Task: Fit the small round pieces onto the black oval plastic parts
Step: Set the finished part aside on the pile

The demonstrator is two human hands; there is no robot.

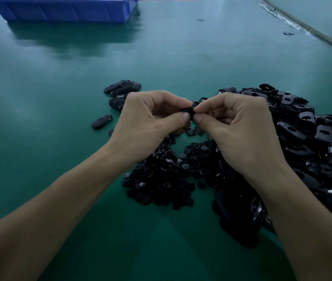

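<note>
Left hand (151, 116) and right hand (236, 122) pinch 1 black oval plastic part (188, 112) closed-fingered; round piece unseen. Seat squarely, press evenly.

We are looking at a factory assembly bench or workshop. A broad green matte worktop (181, 57) carries a loose heap of identical black oval plastic parts (307, 142), a second heap of small black round pieces (167, 171) and a smaller group of ovals (120, 92). A blue plastic parts bin (63, 11) stands at the far edge.
</note>
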